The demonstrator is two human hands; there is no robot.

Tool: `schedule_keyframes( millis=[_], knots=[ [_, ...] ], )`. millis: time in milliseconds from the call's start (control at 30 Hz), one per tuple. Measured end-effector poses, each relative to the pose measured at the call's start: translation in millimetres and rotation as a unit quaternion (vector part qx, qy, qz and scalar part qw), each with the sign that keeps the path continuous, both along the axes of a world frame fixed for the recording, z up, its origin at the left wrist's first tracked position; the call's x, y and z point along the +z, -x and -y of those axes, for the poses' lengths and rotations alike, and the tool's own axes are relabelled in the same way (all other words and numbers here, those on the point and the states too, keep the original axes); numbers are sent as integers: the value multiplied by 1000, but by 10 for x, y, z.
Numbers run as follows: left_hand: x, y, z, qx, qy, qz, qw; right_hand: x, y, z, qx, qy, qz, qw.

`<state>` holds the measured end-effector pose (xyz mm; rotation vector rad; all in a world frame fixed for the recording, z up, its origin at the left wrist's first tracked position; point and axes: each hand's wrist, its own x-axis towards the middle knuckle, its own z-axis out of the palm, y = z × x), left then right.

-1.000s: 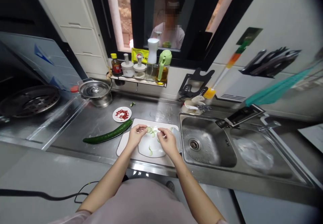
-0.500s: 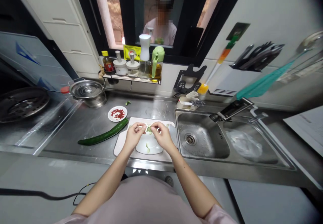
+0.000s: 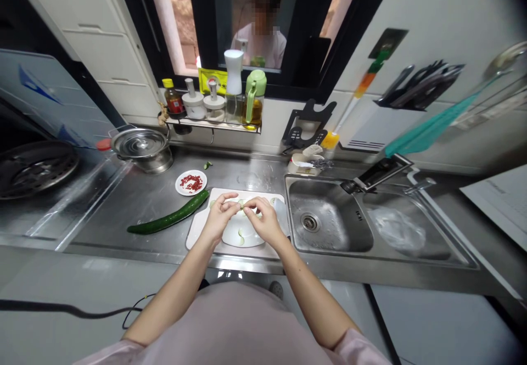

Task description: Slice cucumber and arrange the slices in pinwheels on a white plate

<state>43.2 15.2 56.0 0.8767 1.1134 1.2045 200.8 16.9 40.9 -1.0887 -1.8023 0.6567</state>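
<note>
My left hand (image 3: 221,217) and my right hand (image 3: 263,221) meet above a white cutting board (image 3: 196,237). Their fingertips pinch a small green cucumber slice (image 3: 242,206) between them; the fingers partly cover it. Below the hands, a white dish (image 3: 253,241) rests on the board, with a curved cucumber piece (image 3: 241,239) on it. More pale slices lie behind the fingers, partly hidden. Left of the board, a long dark green cucumber (image 3: 168,222) touches or nearly touches its edge. A flat grey object (image 3: 281,212), partly hidden, lies at the board's right side.
A small white plate of chopped red pieces (image 3: 191,183) stands behind the cucumber. Green scraps (image 3: 207,165) lie farther back. A lidded steel pot (image 3: 142,148) is at left, a sink (image 3: 329,222) at right. Bottles and jars fill a wall rack (image 3: 214,125).
My hands have come together; my left fingertips now reach the slice that my right hand held. The left index finger has lifted away somewhat. The view has shifted slightly.
</note>
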Motion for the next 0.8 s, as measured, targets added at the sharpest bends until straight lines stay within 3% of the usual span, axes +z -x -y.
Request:
schedule_keyframes(
  millis=[800],
  knots=[
    [-151,4,26,4,-83,-75,994,-34,37,15,7,190,-116,975]
  ],
)
